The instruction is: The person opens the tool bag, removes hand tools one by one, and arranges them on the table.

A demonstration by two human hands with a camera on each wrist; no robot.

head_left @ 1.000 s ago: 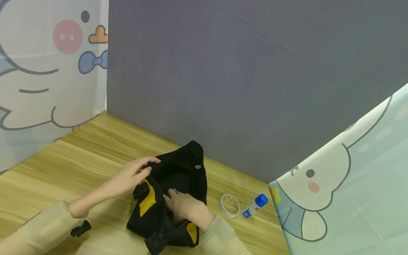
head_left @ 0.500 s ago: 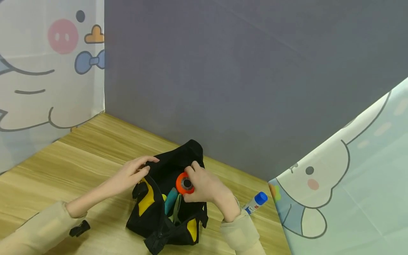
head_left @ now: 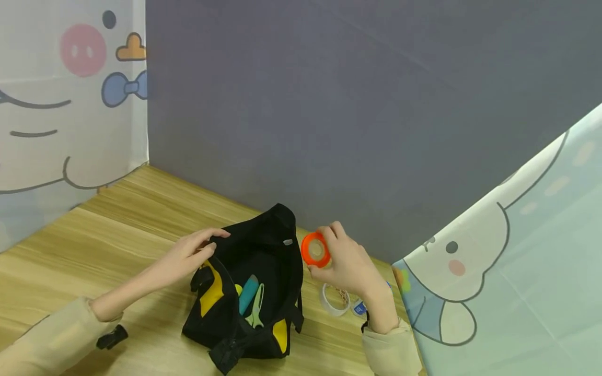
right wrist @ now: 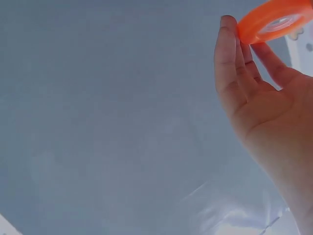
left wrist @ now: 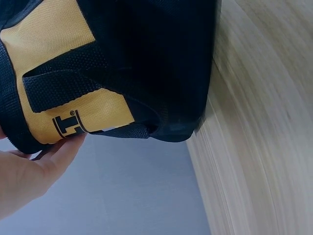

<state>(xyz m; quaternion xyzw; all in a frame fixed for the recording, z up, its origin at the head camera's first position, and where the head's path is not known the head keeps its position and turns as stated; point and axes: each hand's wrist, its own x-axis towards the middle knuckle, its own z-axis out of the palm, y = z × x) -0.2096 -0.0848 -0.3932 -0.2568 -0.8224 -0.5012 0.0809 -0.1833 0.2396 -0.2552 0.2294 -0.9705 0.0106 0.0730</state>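
A black tool bag [head_left: 211, 326] with yellow panels stands with its mouth open. My left hand [head_left: 195, 250] grips its left rim; in the left wrist view the fingers [left wrist: 63, 152] lie against the yellow panel [left wrist: 49, 29]. Inside the bag are light-green scissors [head_left: 256, 310], a teal object [head_left: 248, 295] and a bit of something yellow [head_left: 238, 289]. To the right of the bag, my right hand [head_left: 350, 261] pinches an orange tape roll [head_left: 307, 251] by its edge, raised above the table. The right wrist view shows that orange roll [right wrist: 257, 30] with a clear core between fingertips and thumb.
A white tape roll [head_left: 325, 303] lies on the wooden table [head_left: 141, 209] right of the bag. Beside it a glue stick [head_left: 359, 307] is mostly hidden behind my right forearm. A black buckle [head_left: 112, 337] hangs near my left sleeve. A grey wall [head_left: 329, 104] rises behind.
My right hand came up out of the bag with the orange tape roll and moved right, past the bag's edge. My left hand has kept its hold on the rim.
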